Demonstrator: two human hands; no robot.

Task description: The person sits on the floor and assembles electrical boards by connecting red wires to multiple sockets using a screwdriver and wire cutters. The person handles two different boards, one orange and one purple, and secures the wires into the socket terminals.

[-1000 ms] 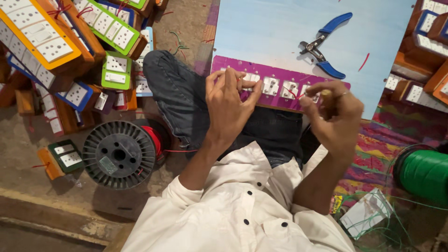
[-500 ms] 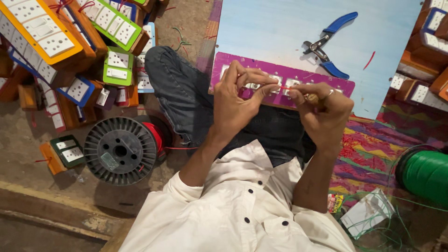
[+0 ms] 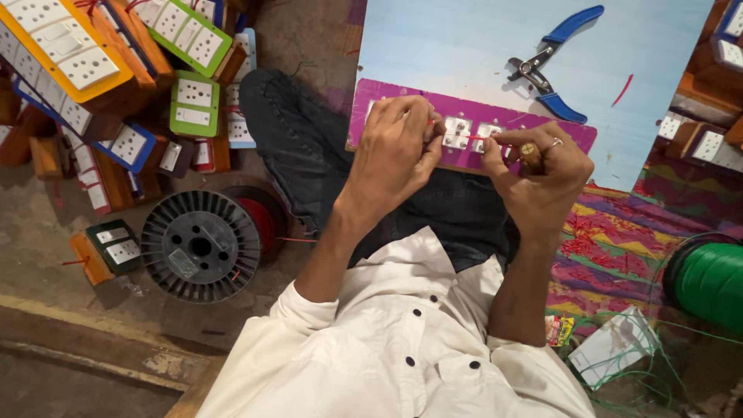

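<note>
A purple switch panel [image 3: 364,116] with white sockets lies on my lap, against a pale blue board [image 3: 457,39]. My left hand [image 3: 395,151] rests on the panel's left half and pinches a thin red wire [image 3: 464,138] at its sockets. My right hand [image 3: 538,174] is closed around a tool with a wooden handle [image 3: 531,155], its tip hidden at the panel. The red wire runs between both hands. Blue-handled pliers [image 3: 553,66] lie on the board just beyond the panel.
Stacks of wooden switch boxes with yellow, green and blue faces [image 3: 116,85] fill the left floor. A black spool of red wire [image 3: 203,246] sits by my left knee. A green wire spool [image 3: 712,282] stands at the right, near a patterned mat [image 3: 619,240].
Both hands have drawn closer together over the panel. My left hand has turned palm down onto the sockets, and the right hand has shifted left toward it.
</note>
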